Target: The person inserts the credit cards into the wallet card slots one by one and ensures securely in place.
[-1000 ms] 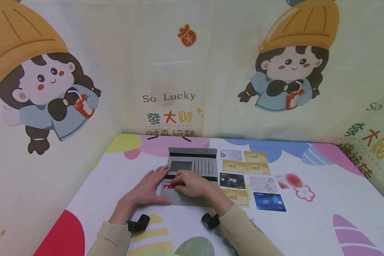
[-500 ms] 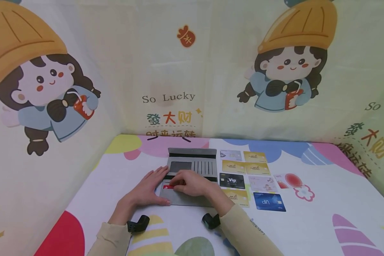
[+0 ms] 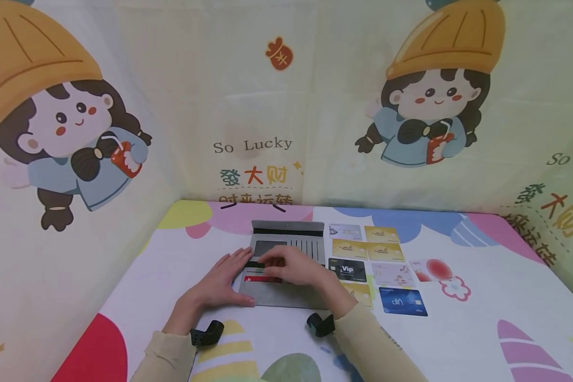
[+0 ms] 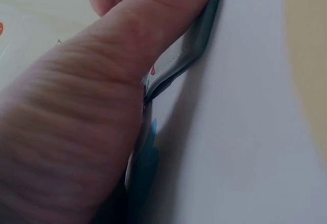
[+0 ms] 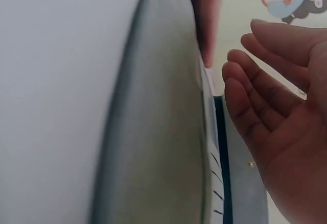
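Note:
An open grey wallet point(image 3: 288, 245) lies flat on the table, with a red card point(image 3: 263, 279) tucked in a slot of its near half. My left hand point(image 3: 222, 282) lies flat on the wallet's left edge and presses it down. In the left wrist view its thumb point(image 4: 153, 24) runs along the wallet's rim point(image 4: 180, 60). My right hand point(image 3: 292, 265) hovers over the wallet's middle, fingers pointing left above the red card. In the right wrist view the right hand point(image 5: 278, 116) has loosely straight fingers and holds nothing beside the wallet point(image 5: 168, 132).
Several cards lie in rows right of the wallet: gold cards point(image 3: 367, 250), a black VIP card point(image 3: 347, 270), a pale card point(image 3: 392, 274) and a blue card point(image 3: 403, 301). Printed cloth walls close in the table point(image 3: 482, 297) at the back and both sides.
My right hand has come off the red card and moved a little away from me over the wallet. The red card now shows in its slot. The left hand has not moved.

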Action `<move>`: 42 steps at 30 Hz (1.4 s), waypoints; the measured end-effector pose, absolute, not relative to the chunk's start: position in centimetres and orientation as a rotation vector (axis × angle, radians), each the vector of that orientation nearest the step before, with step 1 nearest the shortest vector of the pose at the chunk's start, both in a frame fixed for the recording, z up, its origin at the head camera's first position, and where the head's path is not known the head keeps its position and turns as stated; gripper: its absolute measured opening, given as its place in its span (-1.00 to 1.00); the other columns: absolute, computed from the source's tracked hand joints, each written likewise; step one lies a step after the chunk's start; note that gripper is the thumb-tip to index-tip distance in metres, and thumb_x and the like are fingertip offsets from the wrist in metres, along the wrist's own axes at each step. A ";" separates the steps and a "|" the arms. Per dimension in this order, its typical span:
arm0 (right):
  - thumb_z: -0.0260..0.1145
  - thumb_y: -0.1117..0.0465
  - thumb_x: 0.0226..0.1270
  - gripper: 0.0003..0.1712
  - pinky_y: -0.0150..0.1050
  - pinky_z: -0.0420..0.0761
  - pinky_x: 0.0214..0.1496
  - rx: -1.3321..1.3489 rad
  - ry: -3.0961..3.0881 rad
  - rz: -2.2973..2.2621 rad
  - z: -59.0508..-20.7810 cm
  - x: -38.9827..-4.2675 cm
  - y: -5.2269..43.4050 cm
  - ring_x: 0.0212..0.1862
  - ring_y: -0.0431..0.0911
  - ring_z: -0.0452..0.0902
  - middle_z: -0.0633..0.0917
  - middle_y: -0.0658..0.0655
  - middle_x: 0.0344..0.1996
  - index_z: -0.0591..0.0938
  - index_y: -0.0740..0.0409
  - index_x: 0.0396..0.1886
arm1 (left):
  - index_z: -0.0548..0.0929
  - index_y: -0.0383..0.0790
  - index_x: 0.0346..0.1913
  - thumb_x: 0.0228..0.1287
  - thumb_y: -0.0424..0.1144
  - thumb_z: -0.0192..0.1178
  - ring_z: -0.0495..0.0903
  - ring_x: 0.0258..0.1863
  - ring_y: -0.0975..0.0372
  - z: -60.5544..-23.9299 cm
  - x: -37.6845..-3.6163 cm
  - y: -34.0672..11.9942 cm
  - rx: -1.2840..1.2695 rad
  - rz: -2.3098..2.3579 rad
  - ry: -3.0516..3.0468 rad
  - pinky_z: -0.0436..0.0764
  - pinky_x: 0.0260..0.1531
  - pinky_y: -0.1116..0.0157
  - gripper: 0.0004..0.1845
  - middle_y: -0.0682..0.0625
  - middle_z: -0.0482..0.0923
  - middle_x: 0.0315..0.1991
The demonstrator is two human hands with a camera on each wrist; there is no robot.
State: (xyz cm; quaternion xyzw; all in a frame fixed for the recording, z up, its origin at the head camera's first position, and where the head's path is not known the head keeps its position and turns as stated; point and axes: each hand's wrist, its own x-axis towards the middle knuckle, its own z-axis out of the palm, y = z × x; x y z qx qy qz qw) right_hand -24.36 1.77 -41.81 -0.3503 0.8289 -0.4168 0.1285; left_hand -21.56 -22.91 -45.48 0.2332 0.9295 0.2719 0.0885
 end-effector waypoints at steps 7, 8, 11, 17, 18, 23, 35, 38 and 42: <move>0.34 0.20 0.45 -0.63 -0.27 0.63 -0.06 -0.957 2.380 -1.316 -40.8 -24.5 3.1 -0.15 -0.15 0.56 0.68 -0.09 -0.17 0.66 0.18 0.19 | 0.15 -0.15 0.60 -0.12 0.30 0.50 -0.11 0.58 0.01 -45.4 -21.5 -22.8 0.690 0.821 2.767 -0.18 0.51 -0.09 0.25 -0.04 0.02 0.61; 0.34 0.21 0.45 -0.63 -0.26 0.63 -0.05 -0.966 2.384 -1.327 -40.6 -24.5 3.3 -0.14 -0.14 0.56 0.68 -0.07 -0.16 0.66 0.20 0.19 | 0.16 -0.16 0.60 -0.13 0.30 0.50 -0.10 0.58 0.01 -45.4 -21.6 -22.8 0.696 0.822 2.769 -0.18 0.51 -0.09 0.25 -0.05 0.02 0.60; 0.34 0.22 0.44 -0.63 -0.25 0.63 -0.03 -0.979 2.396 -1.351 -40.1 -24.6 4.0 -0.13 -0.13 0.56 0.70 0.02 -0.12 0.66 0.21 0.19 | 0.16 -0.18 0.59 -0.13 0.30 0.50 -0.10 0.58 0.00 -45.4 -21.6 -22.9 0.708 0.830 2.769 -0.18 0.51 -0.09 0.26 -0.06 0.02 0.60; 0.39 0.17 0.40 -0.61 -0.20 0.63 0.02 -0.974 2.431 -1.392 -39.5 -24.5 5.4 -0.10 -0.11 0.56 0.71 0.15 -0.03 0.68 0.12 0.19 | 0.15 -0.16 0.60 -0.13 0.31 0.50 -0.10 0.58 -0.01 -45.7 -21.6 -22.9 0.706 0.838 2.768 -0.17 0.51 -0.10 0.26 -0.07 0.03 0.60; 0.40 0.16 0.39 -0.61 -0.20 0.63 0.03 -0.971 2.433 -1.399 -39.5 -24.5 5.7 -0.09 -0.10 0.57 0.71 0.16 -0.02 0.68 0.09 0.19 | 0.15 -0.17 0.60 -0.13 0.31 0.50 -0.10 0.58 -0.01 -45.7 -21.6 -23.0 0.707 0.839 2.770 -0.17 0.51 -0.10 0.26 -0.07 0.03 0.60; 0.42 0.15 0.37 -0.58 -0.14 0.63 0.04 -0.943 2.437 -1.439 -39.2 -24.4 7.2 -0.08 -0.07 0.57 0.70 0.15 -0.02 0.67 0.06 0.20 | 0.16 -0.20 0.59 -0.13 0.32 0.48 -0.09 0.58 -0.03 -45.8 -21.7 -23.1 0.731 0.825 2.787 -0.16 0.50 -0.11 0.26 -0.09 0.04 0.60; 0.42 0.15 0.37 -0.51 -0.17 0.63 0.10 -0.877 2.480 -1.420 -38.8 -23.7 12.1 -0.03 -0.05 0.58 0.67 0.23 0.01 0.61 0.16 0.26 | 0.18 -0.24 0.58 -0.13 0.32 0.49 -0.08 0.57 -0.05 -45.7 -21.8 -22.9 0.733 0.834 2.787 -0.15 0.50 -0.11 0.26 -0.12 0.06 0.59; 0.41 0.19 0.37 -0.50 -0.23 0.63 0.09 -0.846 2.480 -1.432 -38.9 -23.3 13.4 -0.02 -0.02 0.59 0.66 0.26 0.02 0.60 0.16 0.27 | 0.17 -0.23 0.58 -0.14 0.32 0.49 -0.09 0.58 -0.04 -45.8 -21.8 -23.0 0.735 0.830 2.785 -0.15 0.50 -0.10 0.26 -0.11 0.05 0.59; 0.42 0.19 0.34 -0.47 -0.30 0.63 0.07 -0.798 2.507 -1.436 -39.2 -22.8 15.1 -0.01 -0.01 0.59 0.66 0.25 0.02 0.59 0.21 0.28 | 0.15 -0.19 0.59 -0.15 0.35 0.48 -0.10 0.58 -0.01 -46.1 -22.0 -23.0 0.729 0.824 2.789 -0.16 0.51 -0.09 0.28 -0.08 0.03 0.60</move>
